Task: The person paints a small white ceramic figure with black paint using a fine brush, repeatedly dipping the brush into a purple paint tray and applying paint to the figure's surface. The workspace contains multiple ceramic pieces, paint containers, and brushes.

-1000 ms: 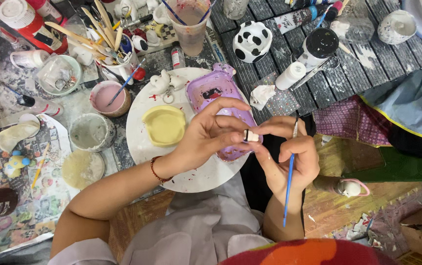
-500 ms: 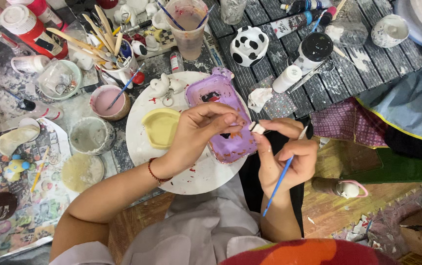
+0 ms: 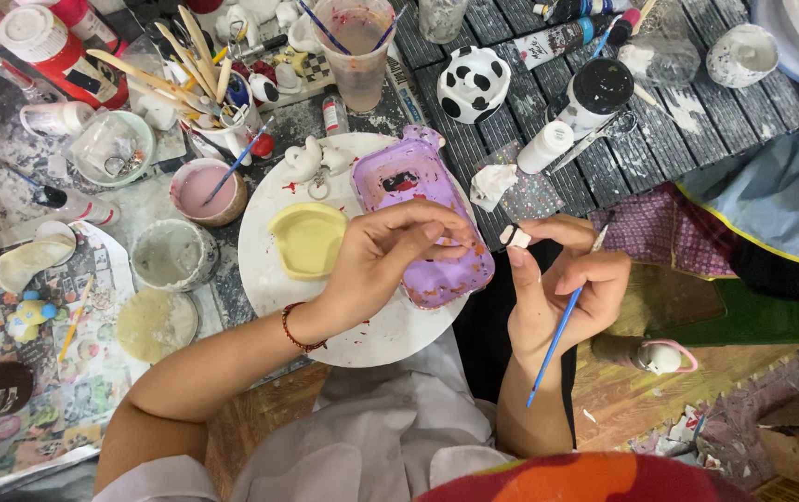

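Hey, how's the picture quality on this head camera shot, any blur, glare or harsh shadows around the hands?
Head view: light is soft and even, with no hard shadows on the round white board. The left hand, the right hand and its blue paintbrush look sharp, without motion smear. No strong glare on the purple tray. Straight edges bow slightly toward the corners, a wide-lens effect.

Bright, even, diffuse light with soft, faint shadows. The focus is sharp throughout, with no strong glare. Wide-angle distortion bends the edges slightly outward.
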